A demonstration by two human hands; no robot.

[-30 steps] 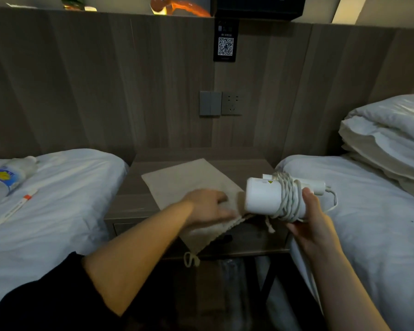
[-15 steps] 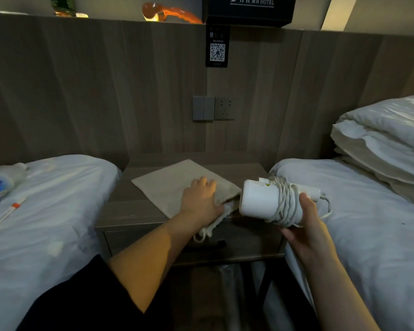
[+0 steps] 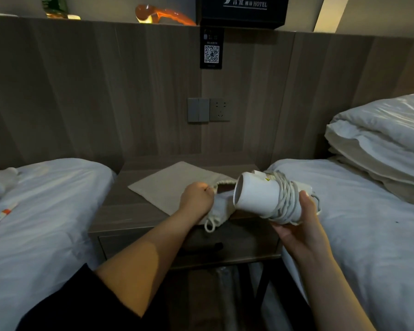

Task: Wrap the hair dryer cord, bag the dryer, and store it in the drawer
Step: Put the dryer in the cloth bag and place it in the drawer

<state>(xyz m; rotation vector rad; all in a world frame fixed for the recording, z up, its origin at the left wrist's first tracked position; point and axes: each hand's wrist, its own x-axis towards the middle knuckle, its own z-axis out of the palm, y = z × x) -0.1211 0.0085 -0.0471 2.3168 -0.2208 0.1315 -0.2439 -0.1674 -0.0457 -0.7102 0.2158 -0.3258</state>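
Cord point(image 3: 286, 199) is wound in tight loops round the rear half of the hair dryer point(image 3: 256, 194), so the wrapping step looks done. Bagging is underway but not finished: the dryer is fully outside the bag point(image 3: 167, 185), w/ its open nozzle just beside the bag's mouth at centre of frame. Drawer point(image 3: 153, 242) under the surface point(image 3: 120, 211) is closed, lower centre, so storing is left to do. The bag's string point(image 3: 209, 226) hangs loose over the front edge. Approx. halfway through, I'd judge.

Left hand point(image 3: 196, 195), centre of frame, has its fingers curled and pinches the gathered rim of the bag's mouth, holding it open; a dark gap shows there. The rest of the bag lies flat on the surface, running toward upper left. Right hand point(image 3: 299, 225), right of centre, grips the dryer from below at the cord-wrapped end, thumb up along its side.

The dryer is held in the air over the front right part of the surface. Its long axis runs roughly left-right across the frame, slightly tilted. The nozzle end points left & a bit down, at the bag's mouth. The wrapped end points right, toward the right bed point(image 3: 368, 235). Handle: can't tell, it's hidden under the loops.
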